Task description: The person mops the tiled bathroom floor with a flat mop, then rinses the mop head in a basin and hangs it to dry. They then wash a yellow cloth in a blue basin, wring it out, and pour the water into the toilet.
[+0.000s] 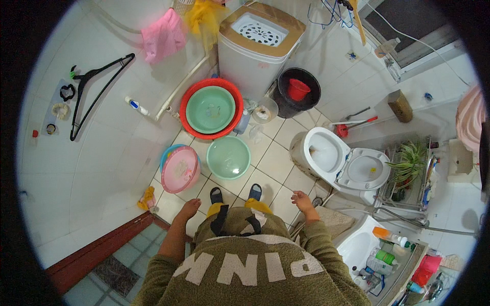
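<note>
My left hand hangs at my left side with loosely curled fingers and nothing visible in it. Nearest to it is a pink plastic basin, tilted over a blue basin. On the right, my right hand is held out over the tiles, fingers bent and slightly apart, holding nothing. A light green basin of what looks like water sits on the floor ahead of my feet. Behind it, another green basin rests inside a larger red basin.
A washing machine stands at the back beside a black bucket holding a red container. To the right are a toilet with its lid up, a plant on a rack, and a sink. A doorsill lies lower left.
</note>
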{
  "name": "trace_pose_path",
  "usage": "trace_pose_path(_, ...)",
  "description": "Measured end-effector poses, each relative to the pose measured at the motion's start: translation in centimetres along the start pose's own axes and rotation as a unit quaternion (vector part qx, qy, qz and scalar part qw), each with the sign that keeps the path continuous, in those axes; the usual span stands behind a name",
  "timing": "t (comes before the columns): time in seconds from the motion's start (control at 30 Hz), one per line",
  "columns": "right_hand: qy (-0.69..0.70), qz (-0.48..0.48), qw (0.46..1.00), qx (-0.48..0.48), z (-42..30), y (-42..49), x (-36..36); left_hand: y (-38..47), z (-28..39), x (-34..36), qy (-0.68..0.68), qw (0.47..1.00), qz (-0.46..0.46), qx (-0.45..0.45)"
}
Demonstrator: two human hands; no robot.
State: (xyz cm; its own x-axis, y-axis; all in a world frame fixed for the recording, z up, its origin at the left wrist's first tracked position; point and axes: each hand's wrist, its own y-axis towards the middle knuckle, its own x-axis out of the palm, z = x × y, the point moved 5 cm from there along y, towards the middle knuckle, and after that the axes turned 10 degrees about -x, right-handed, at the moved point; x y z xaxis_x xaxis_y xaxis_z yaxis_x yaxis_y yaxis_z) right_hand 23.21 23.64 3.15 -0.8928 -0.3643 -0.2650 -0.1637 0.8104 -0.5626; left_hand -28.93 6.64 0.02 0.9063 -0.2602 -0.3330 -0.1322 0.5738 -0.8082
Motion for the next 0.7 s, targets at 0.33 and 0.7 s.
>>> trace_pose_path(0.33,0.216,0.0,0.964,0.155,13.5,-3.8,-2.1,0.3,-13.1,-0.5,0.194,0.979,-0.016,0.065)
trace_pose_path(0.7,0.054,0.014,0.995,0.085,4.1,-3.6,1.4,0.4,-14.4,-0.7,0.325,0.936,0.039,0.131)
